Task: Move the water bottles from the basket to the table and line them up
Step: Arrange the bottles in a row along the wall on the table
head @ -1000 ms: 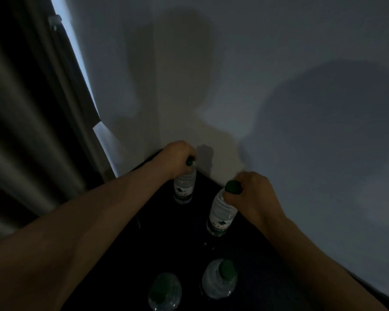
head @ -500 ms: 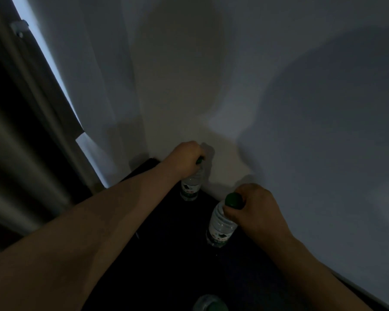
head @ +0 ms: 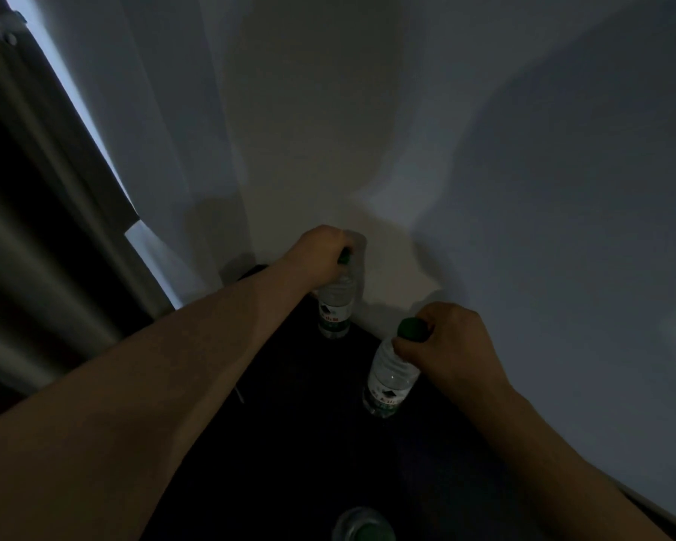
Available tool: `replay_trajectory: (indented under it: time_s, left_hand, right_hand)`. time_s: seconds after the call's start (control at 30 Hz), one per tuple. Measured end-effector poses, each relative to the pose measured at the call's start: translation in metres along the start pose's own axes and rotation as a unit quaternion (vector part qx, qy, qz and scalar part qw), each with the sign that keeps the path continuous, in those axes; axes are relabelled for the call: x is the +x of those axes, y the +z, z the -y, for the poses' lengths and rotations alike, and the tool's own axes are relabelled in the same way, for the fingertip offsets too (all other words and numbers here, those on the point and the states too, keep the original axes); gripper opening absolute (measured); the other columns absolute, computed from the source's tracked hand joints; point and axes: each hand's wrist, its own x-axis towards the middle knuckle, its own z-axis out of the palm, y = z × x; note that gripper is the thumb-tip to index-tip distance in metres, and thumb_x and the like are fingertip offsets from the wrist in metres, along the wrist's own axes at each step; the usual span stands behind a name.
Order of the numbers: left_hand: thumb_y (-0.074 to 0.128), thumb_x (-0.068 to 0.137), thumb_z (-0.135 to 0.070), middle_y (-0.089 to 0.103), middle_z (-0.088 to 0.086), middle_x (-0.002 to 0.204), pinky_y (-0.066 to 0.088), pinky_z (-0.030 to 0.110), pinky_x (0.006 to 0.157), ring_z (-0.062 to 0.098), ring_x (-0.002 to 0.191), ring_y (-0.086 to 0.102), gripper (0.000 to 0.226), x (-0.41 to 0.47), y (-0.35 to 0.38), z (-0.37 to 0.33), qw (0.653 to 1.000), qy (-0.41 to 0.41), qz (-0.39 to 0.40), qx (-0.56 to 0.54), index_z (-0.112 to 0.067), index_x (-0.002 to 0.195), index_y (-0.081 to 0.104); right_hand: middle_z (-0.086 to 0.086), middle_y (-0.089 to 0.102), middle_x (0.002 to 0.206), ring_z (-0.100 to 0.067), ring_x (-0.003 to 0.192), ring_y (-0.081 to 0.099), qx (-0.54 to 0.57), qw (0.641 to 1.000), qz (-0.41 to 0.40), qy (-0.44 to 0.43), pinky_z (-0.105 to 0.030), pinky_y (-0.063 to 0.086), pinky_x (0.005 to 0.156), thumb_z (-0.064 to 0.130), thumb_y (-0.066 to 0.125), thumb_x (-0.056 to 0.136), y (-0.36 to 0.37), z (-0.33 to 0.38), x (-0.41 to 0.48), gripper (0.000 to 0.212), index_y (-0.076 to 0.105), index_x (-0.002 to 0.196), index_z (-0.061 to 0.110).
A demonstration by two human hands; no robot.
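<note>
Two clear water bottles with green caps stand upright on a dark table (head: 289, 443) close to a pale wall. My left hand (head: 322, 251) grips the neck of the far bottle (head: 334, 308), which stands right against the wall. My right hand (head: 449, 343) holds the nearer bottle (head: 389, 378) round its cap and neck. A third bottle (head: 361, 527) shows only its top at the bottom edge of the view. The basket is out of sight.
The pale wall (head: 484, 189) runs along the table's far right side. A dark curtain (head: 24, 228) hangs at the left, with a strip of bright window (head: 94, 123) beside it. The room is dim.
My view has tilted upward, so the bottles nearest me have slid almost out of the bottom. Both hands have stayed on their bottles near the wall.
</note>
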Motion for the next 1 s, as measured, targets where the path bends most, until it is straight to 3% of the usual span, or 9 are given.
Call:
replay_trajectory:
  time_s: [0.3,0.47,0.67,0.77,0.93,1.0]
  left_hand:
    - [0.056,0.086,0.000,0.054,0.016,0.134,0.032,0.023,0.096,0.028,0.122,0.050,0.050,0.006,0.007,0.008,0.999,0.012,-0.022,-0.039,-0.011,0.134,0.050]
    - [0.057,0.086,0.000,0.055,0.018,0.130,0.034,0.024,0.092,0.030,0.119,0.051,0.048,0.012,0.009,0.010,0.999,0.013,-0.025,-0.035,-0.011,0.132,0.052]
    - [0.056,0.085,0.002,0.057,0.018,0.127,0.034,0.025,0.086,0.030,0.115,0.053,0.044,0.014,0.008,0.011,0.999,0.019,-0.024,-0.033,-0.007,0.128,0.055]
    - [0.056,0.084,0.001,0.056,0.017,0.129,0.035,0.026,0.091,0.030,0.118,0.052,0.046,0.015,0.010,0.012,0.999,0.018,-0.028,-0.029,-0.008,0.129,0.054]
    - [0.059,0.081,0.002,0.051,0.014,0.138,0.036,0.029,0.102,0.029,0.126,0.048,0.053,0.015,0.010,0.017,0.998,0.018,-0.038,-0.052,-0.010,0.132,0.052]
    - [0.059,0.080,0.003,0.051,0.015,0.139,0.036,0.029,0.105,0.028,0.127,0.048,0.053,0.015,0.011,0.019,0.997,0.018,-0.046,-0.063,-0.009,0.132,0.052]
  right_hand:
    - [-0.011,0.046,0.053,-0.014,0.052,0.042,-0.032,0.999,0.008,-0.004,-0.032,0.028,0.049,0.008,0.071,0.071,0.003,-0.011,0.019,0.027,0.054,0.058,-0.007]
    - [-0.009,0.047,0.055,-0.013,0.052,0.042,-0.034,0.999,-0.004,0.009,-0.029,0.029,0.048,0.012,0.073,0.071,0.007,-0.011,0.037,0.029,0.049,0.057,0.003]
    - [-0.006,0.040,0.051,-0.015,0.051,0.041,-0.052,0.998,-0.018,0.023,-0.027,0.026,0.046,0.017,0.075,0.071,0.009,-0.003,0.064,0.036,0.045,0.056,0.004]
    - [-0.010,0.042,0.050,-0.021,0.053,0.046,-0.064,0.997,-0.012,0.028,-0.028,0.030,0.049,0.018,0.074,0.070,0.013,0.000,0.075,0.037,0.044,0.054,0.003]
    - [-0.021,0.059,0.064,-0.029,0.062,0.059,-0.066,0.997,-0.022,0.037,-0.037,0.045,0.054,0.021,0.074,0.071,0.021,0.005,0.090,0.031,0.061,0.070,-0.007]
    - [-0.016,0.054,0.058,-0.024,0.055,0.054,-0.055,0.997,-0.023,0.041,-0.032,0.039,0.049,0.019,0.074,0.072,0.026,0.005,0.093,0.030,0.060,0.068,-0.006]
